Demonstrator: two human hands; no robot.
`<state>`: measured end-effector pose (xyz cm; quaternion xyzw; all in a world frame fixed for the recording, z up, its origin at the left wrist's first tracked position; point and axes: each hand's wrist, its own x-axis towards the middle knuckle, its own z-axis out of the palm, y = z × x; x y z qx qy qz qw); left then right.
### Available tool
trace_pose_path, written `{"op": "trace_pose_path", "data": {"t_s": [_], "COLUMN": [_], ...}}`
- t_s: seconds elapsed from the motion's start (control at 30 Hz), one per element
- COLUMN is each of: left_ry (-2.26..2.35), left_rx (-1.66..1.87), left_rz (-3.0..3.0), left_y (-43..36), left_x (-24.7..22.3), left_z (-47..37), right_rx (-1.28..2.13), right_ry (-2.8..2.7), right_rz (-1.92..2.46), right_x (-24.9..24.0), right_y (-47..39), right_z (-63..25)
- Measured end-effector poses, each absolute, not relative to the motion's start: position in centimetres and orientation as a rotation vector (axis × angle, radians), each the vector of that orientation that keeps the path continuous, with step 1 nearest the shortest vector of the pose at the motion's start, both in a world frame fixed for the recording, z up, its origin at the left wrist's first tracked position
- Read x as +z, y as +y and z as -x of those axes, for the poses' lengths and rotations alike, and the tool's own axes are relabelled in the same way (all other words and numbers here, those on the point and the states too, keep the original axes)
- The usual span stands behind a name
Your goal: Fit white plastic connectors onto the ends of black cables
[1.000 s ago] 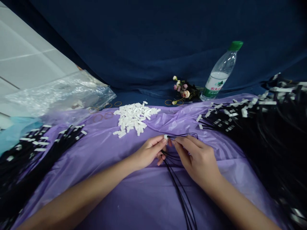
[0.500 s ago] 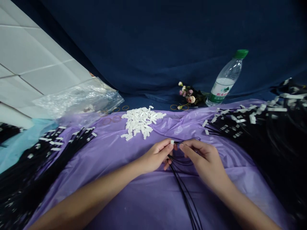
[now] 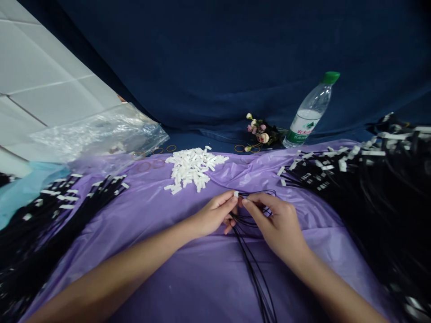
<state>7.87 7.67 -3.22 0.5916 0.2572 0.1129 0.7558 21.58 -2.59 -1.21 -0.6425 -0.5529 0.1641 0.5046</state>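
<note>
Dozens of black cables (image 3: 65,242) with white ends lie bundled at left, on a purple sheet (image 3: 191,287) over your surface, beside light-blue plastic (image 3: 43,184). Behind them, at far left, rests a crumpled clear bag (image 3: 104,134), with rubber bands (image 3: 171,148) just to its right. A loose heap of small white pieces (image 3: 191,168) sits at far center. Nearer, your left hand (image 3: 217,216) pinches one white connector (image 3: 236,194) between thumb and forefinger, at center, black wires (image 3: 251,269) trailing below it toward the near edge. Your right hand (image 3: 278,220), just right of the connector, holds its fingertips narrow beside the wires; whether they grip a strand, you cannot tell. Flowers (image 3: 261,134) lie at far right of center, near a green-capped bottle (image 3: 308,119) that appears tilted. More white-ended black cables (image 3: 387,215) crowd the right.
</note>
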Motion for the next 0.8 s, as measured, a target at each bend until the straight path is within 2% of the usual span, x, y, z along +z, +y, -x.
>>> {"op": "trace_pose_path", "data": {"t_s": [0.33, 0.47, 0.6, 0.8], "left_ry": [0.638, 0.655, 0.644, 0.641], "left_rx": [0.216, 0.218, 0.223, 0.29], "left_rz": [-0.928, -0.867, -0.816, -0.727], "left_y": [9.2, 9.7, 9.9, 10.1], "left_x": [-2.5, -2.6, -2.8, -3.1], "left_z": [-8.1, -7.9, -7.9, -7.8], "right_rx": [0.098, 0.082, -0.091, -0.261], "right_ry": [-1.307, -1.218, -1.19, -1.955], "right_rz": [1.622, 1.635, 1.523, 1.174], "right_x": [-1.7, -1.7, -1.0, -0.8], "right_y": [-2.5, -2.3, -2.8, -3.6], "right_z": [-23.0, -23.5, -23.7, -23.5]}}
